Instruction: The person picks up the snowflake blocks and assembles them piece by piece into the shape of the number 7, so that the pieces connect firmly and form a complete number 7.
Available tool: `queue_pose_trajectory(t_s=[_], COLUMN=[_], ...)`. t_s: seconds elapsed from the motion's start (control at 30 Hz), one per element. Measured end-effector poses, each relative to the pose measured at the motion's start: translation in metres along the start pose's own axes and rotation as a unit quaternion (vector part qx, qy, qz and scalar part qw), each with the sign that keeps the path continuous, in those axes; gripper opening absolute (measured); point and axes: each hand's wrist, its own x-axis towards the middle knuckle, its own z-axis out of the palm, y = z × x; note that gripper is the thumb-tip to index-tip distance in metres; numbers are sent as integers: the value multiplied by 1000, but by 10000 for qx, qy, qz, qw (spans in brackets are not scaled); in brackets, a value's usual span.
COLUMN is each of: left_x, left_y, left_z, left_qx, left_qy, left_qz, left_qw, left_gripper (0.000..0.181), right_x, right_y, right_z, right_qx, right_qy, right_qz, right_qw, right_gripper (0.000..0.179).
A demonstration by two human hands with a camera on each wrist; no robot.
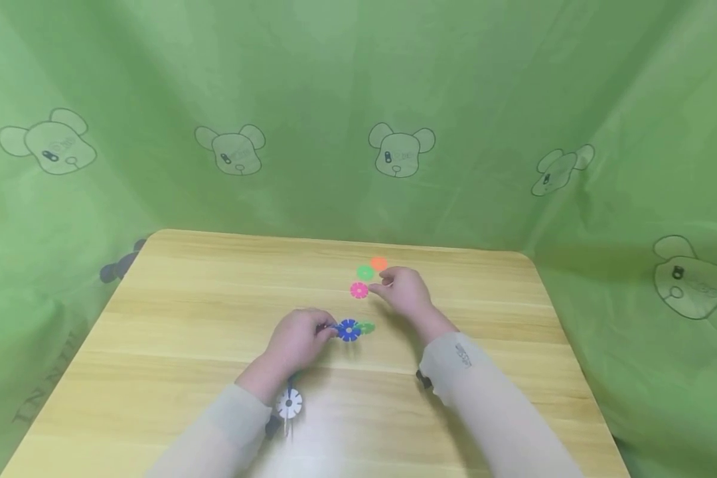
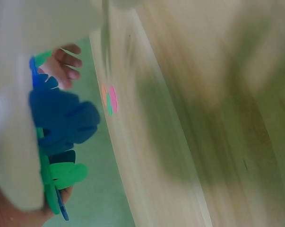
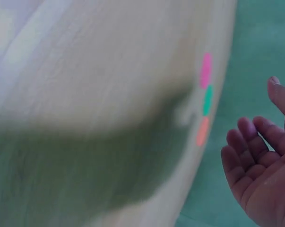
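Note:
My left hand (image 1: 295,340) pinches a joined cluster of slotted plastic discs above the table. A blue disc (image 1: 354,336) and a green disc (image 1: 368,328) jut out past the fingertips. A white disc (image 1: 295,404) hangs below the left wrist; the hand hides how it joins the rest. In the left wrist view, more blue (image 2: 62,113) and green (image 2: 69,174) pieces show, slotted at angles. My right hand (image 1: 407,292) holds nothing, its fingers loosely bent and thumb apart. It hovers beside a loose pink disc (image 1: 354,291); touching cannot be told.
A loose green disc (image 1: 361,274) and an orange disc (image 1: 378,263) lie behind the pink one in a slanting row. The wooden table (image 1: 203,285) has rounded far corners. Green cloth (image 1: 322,79) with printed bear heads surrounds it at the back and sides.

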Motion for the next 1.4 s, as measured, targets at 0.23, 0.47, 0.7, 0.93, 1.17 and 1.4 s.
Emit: queue_pose_trajectory(t_s=[0.23,0.47,0.7,0.93,1.17,1.4], left_x=[-1,1,1,0,-1,-3], left_y=[-1,-3,-6,-7,-5,-3], left_z=[-2,-3,-2,-4,-6,-6], left_qx=[23,41,-31,-87,-103,-131], left_qy=[-21,-25,-11,-28,-21,13], left_qz=[-79,-5,55,-68,-104,-136], left_qw=[10000,10000,10000,9999,9999,9998], left_gripper=[6,6,7,8,7,6], right_x=[17,24,22,24,22,13], right_y=[11,13,5,3,9,12], right_z=[28,49,58,61,57,50], right_qx=[-289,-639,-930,-1022,-733,-430], right_qy=[-166,27,78,81,-109,-118], right_qz=[632,666,694,533,640,502], right_qw=[9974,9957,9932,9933,9952,9977], right_gripper=[60,69,66,53,50,44])
